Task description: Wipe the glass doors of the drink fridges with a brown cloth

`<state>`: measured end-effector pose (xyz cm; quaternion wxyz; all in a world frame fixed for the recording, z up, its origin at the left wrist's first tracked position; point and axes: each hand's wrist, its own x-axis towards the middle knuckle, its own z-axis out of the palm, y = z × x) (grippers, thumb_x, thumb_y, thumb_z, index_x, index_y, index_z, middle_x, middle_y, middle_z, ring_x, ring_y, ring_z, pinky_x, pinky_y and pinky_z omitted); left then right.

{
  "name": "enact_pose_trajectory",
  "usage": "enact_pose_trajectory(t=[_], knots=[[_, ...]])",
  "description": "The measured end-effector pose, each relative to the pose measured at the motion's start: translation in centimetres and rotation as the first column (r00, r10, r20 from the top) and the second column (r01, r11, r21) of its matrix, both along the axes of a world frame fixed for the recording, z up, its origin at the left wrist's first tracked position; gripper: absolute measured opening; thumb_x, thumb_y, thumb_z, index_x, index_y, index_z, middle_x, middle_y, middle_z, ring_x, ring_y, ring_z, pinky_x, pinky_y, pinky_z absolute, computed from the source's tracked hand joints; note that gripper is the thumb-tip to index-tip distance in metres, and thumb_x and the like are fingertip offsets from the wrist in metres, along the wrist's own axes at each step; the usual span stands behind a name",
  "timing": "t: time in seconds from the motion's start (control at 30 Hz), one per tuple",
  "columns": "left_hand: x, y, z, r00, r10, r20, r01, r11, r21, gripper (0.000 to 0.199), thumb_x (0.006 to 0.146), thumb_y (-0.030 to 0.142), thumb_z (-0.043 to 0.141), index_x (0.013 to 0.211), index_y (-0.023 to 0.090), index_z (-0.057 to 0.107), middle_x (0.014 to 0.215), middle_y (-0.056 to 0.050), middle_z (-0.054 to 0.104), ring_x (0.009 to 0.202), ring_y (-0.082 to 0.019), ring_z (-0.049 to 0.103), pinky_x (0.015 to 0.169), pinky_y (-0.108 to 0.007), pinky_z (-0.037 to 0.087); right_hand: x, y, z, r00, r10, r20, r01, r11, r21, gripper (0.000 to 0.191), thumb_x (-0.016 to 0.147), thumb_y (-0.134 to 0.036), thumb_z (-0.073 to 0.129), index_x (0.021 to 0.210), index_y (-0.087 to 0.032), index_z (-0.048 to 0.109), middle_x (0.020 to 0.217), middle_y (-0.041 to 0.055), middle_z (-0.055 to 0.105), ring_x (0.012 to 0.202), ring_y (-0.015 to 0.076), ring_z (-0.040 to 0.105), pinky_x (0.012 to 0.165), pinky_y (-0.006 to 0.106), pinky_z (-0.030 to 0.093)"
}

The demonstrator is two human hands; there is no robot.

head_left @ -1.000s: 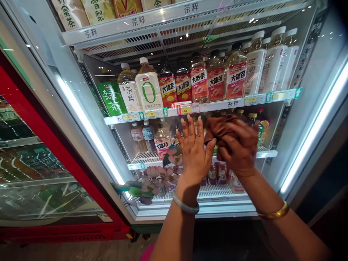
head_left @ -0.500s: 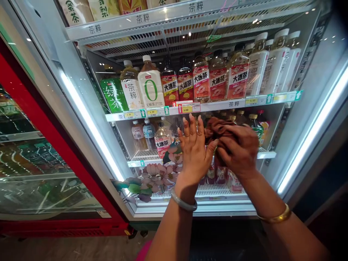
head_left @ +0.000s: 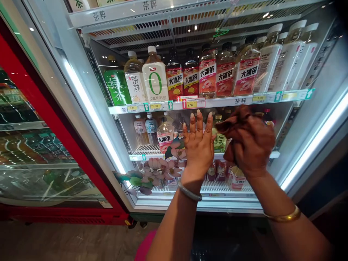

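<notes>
My left hand [head_left: 199, 146] is raised flat, fingers spread, in front of the fridge's glass; it looks pressed to the pane, and nothing is in it. Bunched in my right hand [head_left: 255, 148] is a brown cloth [head_left: 237, 121], its folds sticking out past my fingers at the glass. Behind the hands, bottles stand on white shelves, among them a green-labelled tea bottle [head_left: 219, 139] seen between them. A flower decal [head_left: 160, 170] with pinkish petals lies on the glass to the left of my left hand. My hands and the cloth hide part of the lower shelves.
Tea bottles [head_left: 174, 78] line the middle shelf, whose price rail [head_left: 174, 105] carries yellow tags. A bright light strip [head_left: 89, 119] runs up the left side of the fridge. To the left stands another fridge with a red frame [head_left: 81, 159].
My right hand has moved the brown cloth to the right, away from my left hand, uncovering the green-labelled bottle. The view has shifted slightly; my left hand stays flat.
</notes>
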<state>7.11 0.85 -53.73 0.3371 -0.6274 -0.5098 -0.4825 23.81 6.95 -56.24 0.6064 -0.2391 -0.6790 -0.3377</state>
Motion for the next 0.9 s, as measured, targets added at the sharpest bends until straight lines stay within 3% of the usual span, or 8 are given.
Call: enact_pose_trajectory(t=[0.1,0.17,0.33,0.43,0.57,0.67,0.8,0.9], knots=[[0.2,0.6,-0.4,0.998,0.065,-0.021,-0.064,0.997,0.054,0.069,0.105,0.027,0.049,0.168,0.026,0.020,0.177,-0.006,0.010,0.163,-0.022,-0.002,0.134,-0.051,-0.001,2.0,1.8,1.1,0.975,-0.069,-0.213,0.062,0.997,-0.043,0.051,0.089,-0.021,0.061,0.140,-0.026,0.064,0.159,0.0113,0.051,0.146,0.0364,0.049,0.123,0.061,0.036],[0.4,0.9,-0.6,0.990,0.135,-0.039,-0.132,0.988,0.083,0.070,0.105,0.028,0.050,0.168,0.025,0.019,0.176,-0.006,0.011,0.163,-0.021,-0.003,0.134,-0.050,0.000,1.2,1.7,1.6,0.959,-0.114,-0.261,0.099,0.993,-0.068,0.060,0.088,-0.025,0.061,0.148,-0.023,0.057,0.165,0.0131,0.043,0.152,0.0386,0.040,0.122,0.063,0.035],[0.5,1.0,-0.7,0.980,0.193,-0.042,-0.190,0.979,0.075,0.074,0.103,0.024,0.051,0.168,0.024,0.017,0.175,-0.007,0.011,0.163,-0.023,0.000,0.134,-0.053,0.003,-2.7,-1.0,0.5,0.997,-0.078,-0.014,0.077,0.995,-0.056,0.058,0.090,-0.028,0.066,0.147,-0.025,0.052,0.161,0.0115,0.049,0.157,0.0312,0.032,0.126,0.060,0.032],[0.6,0.8,-0.6,0.984,0.176,-0.038,-0.174,0.984,0.049,0.075,0.102,0.021,0.052,0.168,0.024,0.017,0.175,-0.008,0.010,0.163,-0.025,0.001,0.134,-0.056,0.005,-1.0,-0.7,-0.4,0.997,-0.011,0.073,0.010,1.000,0.023,0.050,0.090,-0.024,0.065,0.140,-0.028,0.057,0.153,0.0084,0.057,0.151,0.0288,0.042,0.123,0.057,0.039],[1.0,0.7,-0.5,0.981,0.192,-0.022,-0.190,0.980,0.052,0.073,0.104,0.026,0.050,0.168,0.025,0.014,0.175,-0.007,0.010,0.163,-0.024,-0.001,0.134,-0.055,0.004,2.3,1.2,0.9,0.986,-0.103,-0.134,0.098,0.994,-0.043,0.052,0.091,-0.022,0.059,0.143,-0.024,0.059,0.159,0.0150,0.048,0.146,0.0375,0.046,0.119,0.063,0.040],[1.2,0.8,-0.5,0.978,0.207,-0.009,-0.206,0.977,0.044,0.072,0.106,0.026,0.048,0.168,0.025,0.012,0.176,-0.006,0.007,0.163,-0.023,-0.004,0.134,-0.054,0.002,0.6,0.8,2.0,0.962,-0.140,-0.236,0.115,0.987,-0.116,0.058,0.093,-0.023,0.058,0.151,-0.019,0.052,0.165,0.0185,0.039,0.151,0.0417,0.038,0.120,0.068,0.035],[1.0,1.0,-0.7,0.980,0.201,-0.002,-0.200,0.977,0.067,0.070,0.106,0.022,0.043,0.168,0.026,0.011,0.176,-0.005,0.001,0.163,-0.022,-0.005,0.134,-0.052,0.000,-3.5,-1.5,0.8,0.999,-0.035,-0.041,0.033,0.998,-0.046,0.054,0.094,-0.021,0.060,0.147,-0.025,0.052,0.158,0.0107,0.052,0.153,0.0294,0.038,0.121,0.053,0.040],[0.9,0.9,-0.6,0.985,0.171,0.002,-0.171,0.985,0.038,0.072,0.104,0.018,0.043,0.169,0.027,0.012,0.176,-0.005,0.002,0.163,-0.024,-0.003,0.134,-0.055,0.000,-2.6,-1.3,-0.4,0.998,-0.003,0.056,0.002,1.000,0.019,0.048,0.094,-0.025,0.063,0.141,-0.028,0.057,0.147,0.0072,0.062,0.145,0.0248,0.049,0.119,0.046,0.044]])
